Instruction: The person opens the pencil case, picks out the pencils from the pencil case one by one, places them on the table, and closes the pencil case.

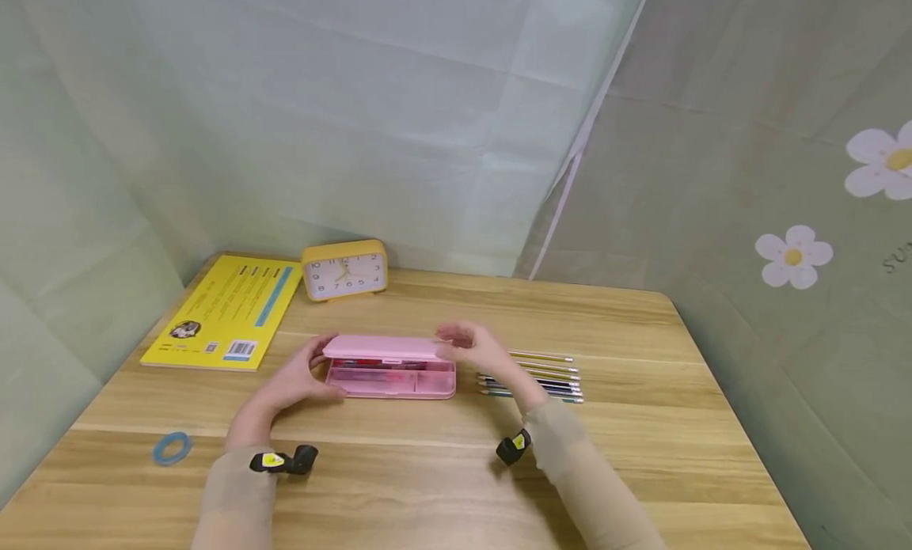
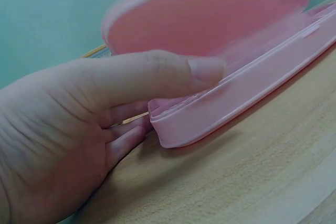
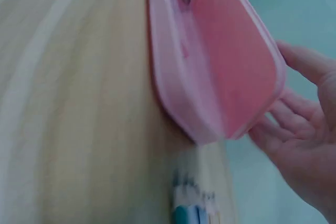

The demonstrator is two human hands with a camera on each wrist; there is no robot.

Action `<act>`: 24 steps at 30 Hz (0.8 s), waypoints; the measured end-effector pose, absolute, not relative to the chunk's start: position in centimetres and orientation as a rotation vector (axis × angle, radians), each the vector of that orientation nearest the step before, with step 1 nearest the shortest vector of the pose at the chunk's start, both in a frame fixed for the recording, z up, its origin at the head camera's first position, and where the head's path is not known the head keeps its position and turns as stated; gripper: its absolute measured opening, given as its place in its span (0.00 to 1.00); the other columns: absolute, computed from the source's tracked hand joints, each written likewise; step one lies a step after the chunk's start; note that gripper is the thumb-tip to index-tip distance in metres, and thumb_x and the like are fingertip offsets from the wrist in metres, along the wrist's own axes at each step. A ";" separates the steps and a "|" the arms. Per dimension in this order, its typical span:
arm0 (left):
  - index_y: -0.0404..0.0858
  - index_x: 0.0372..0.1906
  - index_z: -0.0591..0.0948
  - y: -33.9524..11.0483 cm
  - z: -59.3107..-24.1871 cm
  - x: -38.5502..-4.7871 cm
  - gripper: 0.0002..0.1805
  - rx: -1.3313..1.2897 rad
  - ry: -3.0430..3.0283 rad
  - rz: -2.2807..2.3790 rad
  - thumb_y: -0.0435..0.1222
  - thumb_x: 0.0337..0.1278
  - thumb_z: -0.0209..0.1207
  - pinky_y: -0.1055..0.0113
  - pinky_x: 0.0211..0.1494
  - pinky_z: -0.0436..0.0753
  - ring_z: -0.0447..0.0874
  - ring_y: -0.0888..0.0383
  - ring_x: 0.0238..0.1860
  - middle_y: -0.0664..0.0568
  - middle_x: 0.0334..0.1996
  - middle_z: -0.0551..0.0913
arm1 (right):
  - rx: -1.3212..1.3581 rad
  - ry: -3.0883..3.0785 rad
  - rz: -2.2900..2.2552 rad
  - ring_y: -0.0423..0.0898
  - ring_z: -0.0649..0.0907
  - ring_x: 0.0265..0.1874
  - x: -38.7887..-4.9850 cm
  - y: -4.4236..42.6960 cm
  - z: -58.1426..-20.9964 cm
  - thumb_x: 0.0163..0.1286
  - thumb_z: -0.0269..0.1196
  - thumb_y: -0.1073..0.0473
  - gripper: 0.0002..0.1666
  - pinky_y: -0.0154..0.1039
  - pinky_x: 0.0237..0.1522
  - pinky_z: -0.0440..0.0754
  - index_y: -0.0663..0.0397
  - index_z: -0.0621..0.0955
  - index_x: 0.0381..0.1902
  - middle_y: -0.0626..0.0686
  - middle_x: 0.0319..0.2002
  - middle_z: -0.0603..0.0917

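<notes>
A pink pencil case (image 1: 436,385) lies on the table with its lid (image 1: 381,347) partly raised. Red and dark pens (image 1: 385,366) show inside its compartments. My left hand (image 1: 299,378) grips the left end of the case; its thumb lies over the front rim in the left wrist view, and its other fingers reach round the end, partly hidden. At the lid's right corner, my right hand (image 3: 307,124) holds the edge between thumb and fingers. Several pencils (image 1: 541,380) lie in a row right of the case, below my right forearm.
A yellow book (image 1: 228,309) lies at the back left, beside a yellow alarm clock (image 1: 345,271). Nearer the front left is a blue ring (image 1: 172,449), perhaps a roll of tape. Curtains (image 1: 427,138) hang behind the wooden table (image 1: 399,487).
</notes>
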State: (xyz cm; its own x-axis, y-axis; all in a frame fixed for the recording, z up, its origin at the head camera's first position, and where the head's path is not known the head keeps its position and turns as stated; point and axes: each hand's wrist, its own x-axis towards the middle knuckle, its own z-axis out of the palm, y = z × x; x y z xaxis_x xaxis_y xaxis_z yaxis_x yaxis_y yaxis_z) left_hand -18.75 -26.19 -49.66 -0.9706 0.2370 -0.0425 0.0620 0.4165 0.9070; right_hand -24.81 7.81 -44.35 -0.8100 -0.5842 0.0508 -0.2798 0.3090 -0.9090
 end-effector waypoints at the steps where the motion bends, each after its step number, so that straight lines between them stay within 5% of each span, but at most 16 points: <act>1: 0.31 0.75 0.50 -26.2 -49.6 -18.7 0.62 0.272 2.495 1.602 0.37 0.35 0.78 0.39 0.75 0.58 0.56 0.31 0.72 0.31 0.73 0.56 | -0.781 2.286 -1.467 0.60 0.76 0.63 -24.8 7.9 -44.6 0.62 0.66 0.62 0.32 0.50 0.70 0.71 0.71 0.73 0.62 0.67 0.60 0.77; 7: 0.32 0.74 0.55 -26.2 -49.9 -18.8 0.58 0.314 2.504 1.605 0.39 0.38 0.77 0.37 0.74 0.58 0.56 0.33 0.72 0.33 0.72 0.58 | -0.795 2.382 -1.241 0.59 0.64 0.72 -24.3 8.1 -46.0 0.55 0.73 0.60 0.47 0.53 0.75 0.61 0.70 0.66 0.68 0.66 0.70 0.67; 24: 0.35 0.74 0.57 -26.2 -49.6 -18.7 0.53 0.299 2.532 1.538 0.43 0.44 0.74 0.37 0.75 0.57 0.54 0.34 0.73 0.35 0.73 0.58 | -0.830 2.482 -1.053 0.57 0.65 0.72 -24.0 7.8 -46.5 0.44 0.80 0.56 0.58 0.49 0.76 0.60 0.66 0.65 0.71 0.63 0.71 0.66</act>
State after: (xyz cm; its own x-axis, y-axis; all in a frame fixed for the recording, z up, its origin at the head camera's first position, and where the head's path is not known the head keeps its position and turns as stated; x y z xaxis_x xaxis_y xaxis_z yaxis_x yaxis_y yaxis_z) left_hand -18.70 -26.22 -49.63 -0.9665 0.2540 -0.0359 0.0852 0.4496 0.8892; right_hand -24.02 7.76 -46.49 -0.7802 -0.6223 -0.0636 -0.3868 0.5599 -0.7328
